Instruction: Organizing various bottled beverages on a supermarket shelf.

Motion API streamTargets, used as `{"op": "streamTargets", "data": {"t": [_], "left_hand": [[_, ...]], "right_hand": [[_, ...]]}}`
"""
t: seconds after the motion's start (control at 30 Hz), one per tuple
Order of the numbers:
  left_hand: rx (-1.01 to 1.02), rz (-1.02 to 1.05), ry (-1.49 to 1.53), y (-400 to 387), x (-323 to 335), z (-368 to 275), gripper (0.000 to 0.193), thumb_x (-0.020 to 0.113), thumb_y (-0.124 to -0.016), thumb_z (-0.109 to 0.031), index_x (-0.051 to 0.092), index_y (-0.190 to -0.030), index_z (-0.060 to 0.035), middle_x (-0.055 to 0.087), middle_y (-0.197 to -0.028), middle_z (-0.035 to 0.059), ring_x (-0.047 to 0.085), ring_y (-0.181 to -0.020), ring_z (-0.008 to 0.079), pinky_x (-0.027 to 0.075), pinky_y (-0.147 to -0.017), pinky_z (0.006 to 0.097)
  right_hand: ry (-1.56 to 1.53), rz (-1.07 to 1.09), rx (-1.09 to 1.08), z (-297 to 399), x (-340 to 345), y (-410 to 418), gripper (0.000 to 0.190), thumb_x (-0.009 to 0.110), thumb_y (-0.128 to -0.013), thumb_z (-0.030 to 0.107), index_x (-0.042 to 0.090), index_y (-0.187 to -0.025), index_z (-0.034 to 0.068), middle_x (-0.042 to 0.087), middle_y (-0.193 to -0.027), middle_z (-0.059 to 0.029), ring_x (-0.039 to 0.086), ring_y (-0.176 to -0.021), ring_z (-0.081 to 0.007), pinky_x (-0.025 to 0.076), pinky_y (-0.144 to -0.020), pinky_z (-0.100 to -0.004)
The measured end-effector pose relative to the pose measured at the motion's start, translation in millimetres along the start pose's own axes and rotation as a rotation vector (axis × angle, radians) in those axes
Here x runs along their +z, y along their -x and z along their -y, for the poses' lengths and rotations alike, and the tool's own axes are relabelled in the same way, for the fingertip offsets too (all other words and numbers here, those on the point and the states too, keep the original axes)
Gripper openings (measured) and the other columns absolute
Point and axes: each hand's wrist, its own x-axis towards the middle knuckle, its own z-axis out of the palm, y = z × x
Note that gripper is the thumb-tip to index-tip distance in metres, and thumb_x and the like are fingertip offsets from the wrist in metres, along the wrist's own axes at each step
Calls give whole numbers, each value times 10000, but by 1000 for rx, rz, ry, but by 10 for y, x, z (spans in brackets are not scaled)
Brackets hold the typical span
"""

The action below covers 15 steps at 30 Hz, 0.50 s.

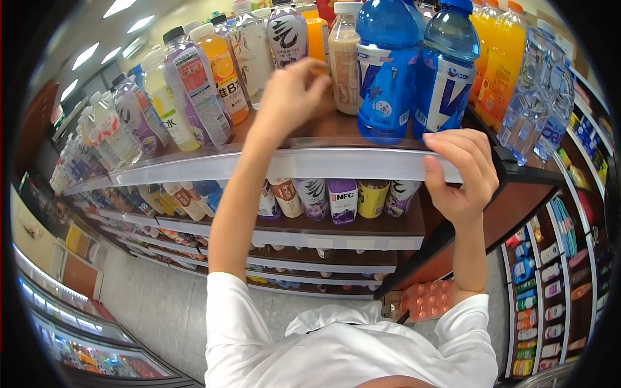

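Note:
My left hand [293,97] reaches over the top shelf [296,131], fingers bent and thumb apart, with nothing seen between them. Just behind it stand a black-capped bottle with a purple-and-white label [287,34] and an orange drink bottle [318,41]; whether the fingertips touch either is hard to tell. To its right is a white-capped bottle of beige drink [345,72]. My right hand [463,169] is at the shelf's front price strip [349,164], fingers spread and empty. Its fingertips are close to the base of a blue bottle [444,92]; another blue bottle [383,97] stands beside that.
Purple-labelled [199,97] and orange [225,77] bottles line the shelf at left. Orange juice bottles [499,72] and clear water bottles [526,102] stand at the right corner. Lower shelves hold more drinks, including a purple carton [343,201]. Shrink-wrapped goods [427,300] sit on the floor.

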Motion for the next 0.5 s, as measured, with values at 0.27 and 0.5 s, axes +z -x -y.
{"op": "streamTargets", "data": {"t": [0.27,0.5], "left_hand": [[-67,-422,-598,-863,-405,-20,484,670,-824,-403,635,-1083,5,657,-1002,230,640,-951,347,511,-802,413],[-255,-244,-689,-949,-371,-95,771,634,-750,-613,614,-1028,105,651,-900,319,662,-885,409,533,-751,459]], "right_hand": [[6,-305,305,-310,48,461,154,613,-755,-60,631,-894,2,677,-847,-99,629,-772,-250,489,-725,-331],[-53,-316,438,-322,77,430,81,643,-764,-27,634,-836,9,650,-782,-82,603,-707,-219,467,-671,-315]]}}
